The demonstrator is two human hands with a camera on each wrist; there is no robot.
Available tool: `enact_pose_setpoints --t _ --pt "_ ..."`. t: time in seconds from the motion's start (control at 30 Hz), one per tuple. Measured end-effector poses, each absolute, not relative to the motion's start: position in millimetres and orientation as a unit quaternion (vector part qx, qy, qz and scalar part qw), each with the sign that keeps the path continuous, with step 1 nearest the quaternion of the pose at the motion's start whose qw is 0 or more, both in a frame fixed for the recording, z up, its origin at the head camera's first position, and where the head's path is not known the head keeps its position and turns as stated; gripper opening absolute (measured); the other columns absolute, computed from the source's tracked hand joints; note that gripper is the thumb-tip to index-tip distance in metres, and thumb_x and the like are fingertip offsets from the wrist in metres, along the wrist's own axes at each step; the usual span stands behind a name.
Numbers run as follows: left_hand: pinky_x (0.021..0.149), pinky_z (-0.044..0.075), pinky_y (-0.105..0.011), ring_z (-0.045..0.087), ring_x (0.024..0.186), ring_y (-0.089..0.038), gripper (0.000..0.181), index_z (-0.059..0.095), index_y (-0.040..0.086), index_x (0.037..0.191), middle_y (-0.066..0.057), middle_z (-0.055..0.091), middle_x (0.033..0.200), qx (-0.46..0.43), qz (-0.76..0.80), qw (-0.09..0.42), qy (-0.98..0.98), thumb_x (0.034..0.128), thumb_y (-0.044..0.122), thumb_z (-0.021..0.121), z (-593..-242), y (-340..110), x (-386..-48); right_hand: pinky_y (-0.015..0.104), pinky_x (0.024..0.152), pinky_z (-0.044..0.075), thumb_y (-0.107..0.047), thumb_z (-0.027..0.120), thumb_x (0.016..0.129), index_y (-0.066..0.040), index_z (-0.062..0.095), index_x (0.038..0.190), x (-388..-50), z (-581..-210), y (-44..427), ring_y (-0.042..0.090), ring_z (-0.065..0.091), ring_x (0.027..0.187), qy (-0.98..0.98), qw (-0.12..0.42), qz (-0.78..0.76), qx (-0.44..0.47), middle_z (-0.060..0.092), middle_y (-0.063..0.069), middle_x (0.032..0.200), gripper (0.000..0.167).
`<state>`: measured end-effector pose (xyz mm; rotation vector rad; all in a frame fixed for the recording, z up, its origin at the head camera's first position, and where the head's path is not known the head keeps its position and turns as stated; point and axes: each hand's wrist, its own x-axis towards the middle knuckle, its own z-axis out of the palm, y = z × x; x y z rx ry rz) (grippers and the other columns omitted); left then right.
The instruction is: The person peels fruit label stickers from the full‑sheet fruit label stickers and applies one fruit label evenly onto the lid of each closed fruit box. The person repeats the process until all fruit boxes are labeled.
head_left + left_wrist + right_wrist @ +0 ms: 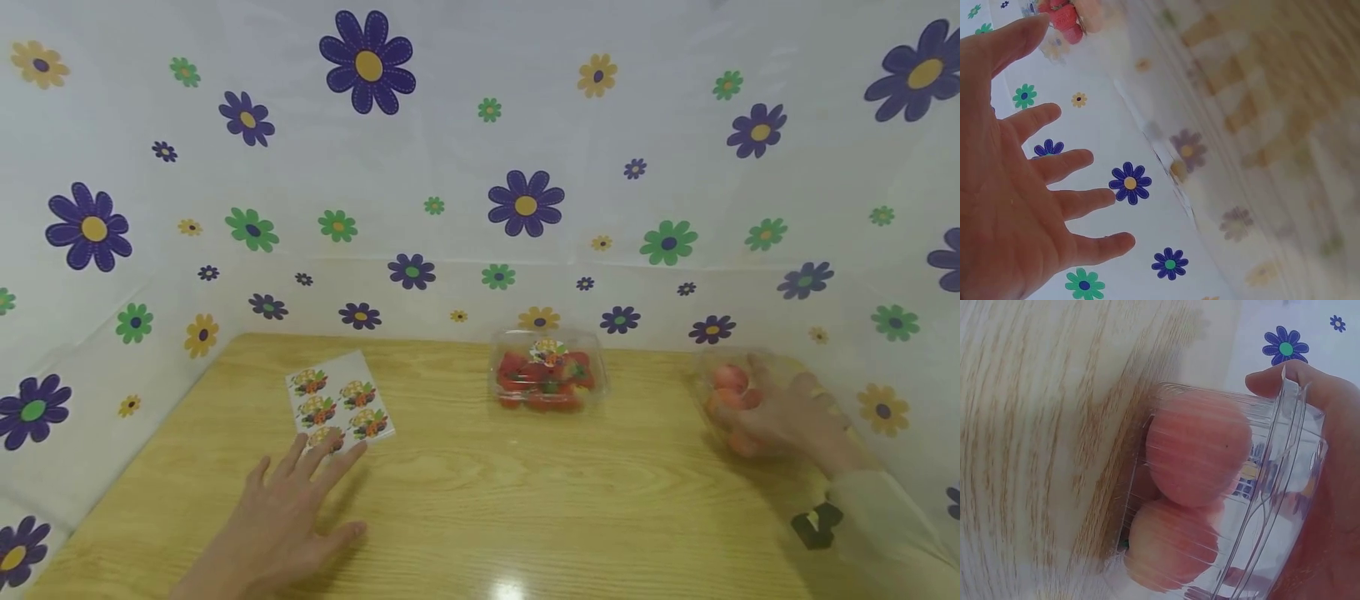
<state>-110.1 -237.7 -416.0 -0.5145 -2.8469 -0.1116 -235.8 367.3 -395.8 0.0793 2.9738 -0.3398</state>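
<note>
At the table's right side, my right hand point(795, 421) grips a clear plastic box point(1266, 469) from above. Inside the box are several pink, round fruits that look like peaches point(1200, 450). My left hand point(281, 521) is spread wide, palm down, its fingertips by the lower edge of a white sticker sheet point(337, 390). That sheet carries several printed fruit stickers. In the left wrist view, the left hand point(1022, 194) has straight, parted fingers and holds nothing. A second clear box point(600, 367) holds strawberries point(517, 379) and has a fruit sticker point(549, 352) on its lid.
The wood-grain table point(450, 517) meets a white flowered cloth point(435, 150) at the back and both sides. The strawberry box stands near the back edge, between the sheet and the peach box. A black strap piece point(817, 525) shows at the right wrist.
</note>
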Motion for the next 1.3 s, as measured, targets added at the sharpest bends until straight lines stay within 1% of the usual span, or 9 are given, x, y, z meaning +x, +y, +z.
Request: enact_pose_setpoints --t 0.1,0.2,0.33,0.5,0.67,0.77,1.0,1.13,1.3 --pt "0.093 0.04 -0.082 0.05 0.135 -0.054 0.084 0.048 0.028 0.152 -0.015 0.051 0.155 -0.172 -0.028 0.125 -0.977 0.0816 0.066 0.073 -416.6 -240.7 -110.3 0.078 0.073 0.04 -0.086 0.043 0.087 -0.008 -0.006 0.163 -236.0 -395.4 370.6 0.066 0.031 0.109 0.99 0.068 -0.116 0.033 0.015 0.06 0.132 0.12" --pt "0.093 0.039 -0.083 0.048 0.136 -0.056 0.086 0.047 0.028 0.153 -0.017 0.048 0.157 -0.167 -0.03 0.122 -0.978 0.0814 0.067 0.073 -418.4 -243.8 -108.7 0.07 0.067 0.042 -0.085 0.046 0.087 -0.009 -0.001 0.164 -236.4 -393.0 371.7 0.063 0.034 0.105 0.992 0.051 -0.116 0.027 0.025 0.054 0.128 0.118" --pt "0.092 0.039 -0.084 0.047 0.136 -0.057 0.086 0.047 0.028 0.153 -0.016 0.047 0.158 -0.166 -0.03 0.129 -0.977 0.081 0.068 0.072 -421.3 -246.4 -106.8 0.064 0.064 0.042 -0.082 0.048 0.088 -0.008 0.003 0.164 -235.1 -386.1 368.3 0.061 0.037 0.102 0.993 0.042 -0.11 0.02 0.03 0.051 0.127 0.114" --pt "0.091 0.04 -0.084 0.048 0.136 -0.056 0.086 0.047 0.027 0.152 -0.017 0.048 0.157 -0.166 -0.031 0.134 -0.976 0.0809 0.068 0.072 -423.2 -248.1 -105.4 0.07 0.065 0.042 -0.08 0.051 0.088 -0.007 0.003 0.163 -230.7 -377.2 362.6 0.063 0.038 0.096 0.992 0.055 -0.111 0.025 0.026 0.055 0.13 0.115" --pt "0.093 0.038 -0.085 0.046 0.137 -0.057 0.085 0.046 0.028 0.153 -0.018 0.046 0.158 -0.156 -0.038 0.118 -0.98 0.0826 0.069 0.071 -421.3 -249.0 -105.3 0.081 0.069 0.038 -0.081 0.052 0.086 -0.008 0.0 0.164 -228.1 -374.9 360.8 0.064 0.036 0.094 0.991 0.06 -0.112 0.035 0.022 0.055 0.132 0.118" --pt "0.093 0.037 -0.085 0.046 0.137 -0.057 0.085 0.046 0.029 0.153 -0.019 0.046 0.158 -0.153 -0.041 0.113 -0.981 0.0827 0.069 0.07 -419.9 -249.1 -105.2 0.083 0.07 0.036 -0.082 0.052 0.086 -0.008 0.0 0.164 -227.7 -373.9 360.3 0.064 0.036 0.094 0.991 0.061 -0.112 0.037 0.021 0.056 0.132 0.119" --pt "0.094 0.036 -0.085 0.046 0.137 -0.058 0.087 0.045 0.027 0.154 -0.019 0.047 0.157 -0.154 -0.037 0.111 -0.981 0.0824 0.069 0.071 -419.2 -249.9 -105.5 0.084 0.07 0.037 -0.085 0.048 0.086 -0.009 0.0 0.164 -226.1 -371.6 359.0 0.065 0.036 0.094 0.991 0.071 -0.106 0.035 0.021 0.056 0.132 0.119" --pt "0.094 0.036 -0.085 0.045 0.138 -0.058 0.087 0.045 0.028 0.154 -0.019 0.047 0.157 -0.151 -0.035 0.105 -0.982 0.0822 0.07 0.071 -418.1 -249.7 -106.0 0.082 0.068 0.039 -0.085 0.049 0.085 -0.009 -0.001 0.164 -223.8 -370.6 358.8 0.064 0.036 0.094 0.991 0.073 -0.11 0.03 0.021 0.056 0.131 0.12" --pt "0.095 0.035 -0.086 0.044 0.139 -0.057 0.087 0.044 0.028 0.154 -0.019 0.045 0.158 -0.147 -0.037 0.1 -0.983 0.0826 0.07 0.07 -417.0 -250.2 -106.2 0.084 0.069 0.037 -0.085 0.05 0.085 -0.011 -0.003 0.164 -219.9 -368.8 356.3 0.066 0.036 0.095 0.991 0.078 -0.109 0.029 0.018 0.058 0.134 0.121"
